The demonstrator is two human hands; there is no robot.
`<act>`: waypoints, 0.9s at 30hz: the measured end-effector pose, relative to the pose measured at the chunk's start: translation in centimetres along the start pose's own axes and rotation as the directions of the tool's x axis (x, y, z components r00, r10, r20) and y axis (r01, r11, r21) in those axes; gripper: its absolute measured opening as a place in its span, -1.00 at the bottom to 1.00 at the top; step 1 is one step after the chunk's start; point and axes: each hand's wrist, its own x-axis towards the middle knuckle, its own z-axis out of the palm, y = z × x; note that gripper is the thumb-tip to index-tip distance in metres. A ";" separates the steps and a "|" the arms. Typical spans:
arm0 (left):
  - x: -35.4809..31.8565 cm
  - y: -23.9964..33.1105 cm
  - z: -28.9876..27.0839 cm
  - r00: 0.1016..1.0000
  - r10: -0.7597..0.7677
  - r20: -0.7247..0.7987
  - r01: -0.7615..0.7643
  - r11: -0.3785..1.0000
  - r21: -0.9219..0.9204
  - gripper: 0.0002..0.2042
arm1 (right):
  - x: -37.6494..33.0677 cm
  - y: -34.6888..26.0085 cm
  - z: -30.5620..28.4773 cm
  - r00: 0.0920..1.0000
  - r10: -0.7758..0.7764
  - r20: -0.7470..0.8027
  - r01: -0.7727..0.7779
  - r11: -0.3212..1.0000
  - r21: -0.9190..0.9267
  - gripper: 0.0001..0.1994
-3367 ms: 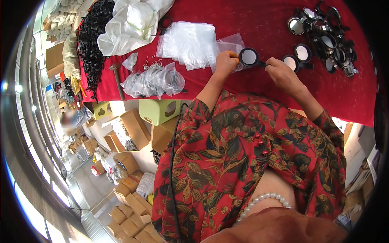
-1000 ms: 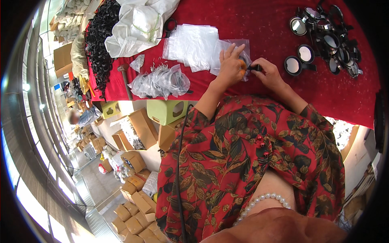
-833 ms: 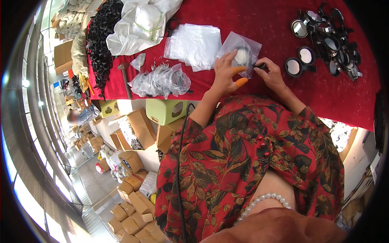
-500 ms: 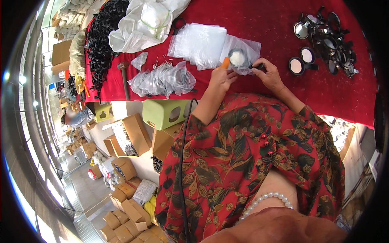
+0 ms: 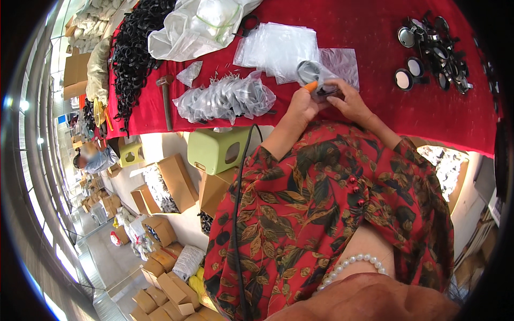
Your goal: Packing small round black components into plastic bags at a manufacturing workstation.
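My left hand (image 5: 303, 106), with an orange cover on one fingertip, pinches a clear plastic bag at its near end. My right hand (image 5: 350, 101) is closed on the same end, fingers bent close to the left ones. Inside the bag sits a round black-rimmed piece (image 5: 308, 70), pointing away from me. Another clear bag (image 5: 345, 60) lies flat beyond my right hand. To the left of it is a stack of flat clear bags (image 5: 276, 48). A row of filled bags (image 5: 225, 99) lies left of my hands. What exactly the fingertips press is partly hidden.
A red cloth (image 5: 369, 32) covers the table. Black round pieces with straps (image 5: 436, 56) are piled at right, two pale-faced round pieces (image 5: 403, 80) nearby. At left are a hammer (image 5: 166, 101), a white sack (image 5: 187, 35) and black straps (image 5: 134, 53). A green stool (image 5: 214, 152) stands below the edge.
My hands have come closer together and gather the bag's near end. The bag has turned, with its round piece now farther up and left of my fingers. The view has shifted slightly.
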 end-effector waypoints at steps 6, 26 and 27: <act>-3.7 2.9 -3.0 0.931 0.260 -0.257 -0.174 0.933 0.315 -0.77 | -0.6 4.5 -2.8 0.991 -0.042 -0.129 -0.088 0.525 -0.847 -0.56; -5.6 4.9 -10.3 0.384 0.778 -0.496 0.276 0.416 0.866 -0.52 | -2.2 5.2 -4.3 0.982 -0.185 -0.048 0.065 0.558 -0.828 -0.60; -5.8 4.6 -10.1 0.395 0.775 -0.494 0.279 0.411 0.868 -0.52 | -2.2 5.3 -4.6 0.971 -0.236 -0.038 0.104 0.561 -0.821 -0.66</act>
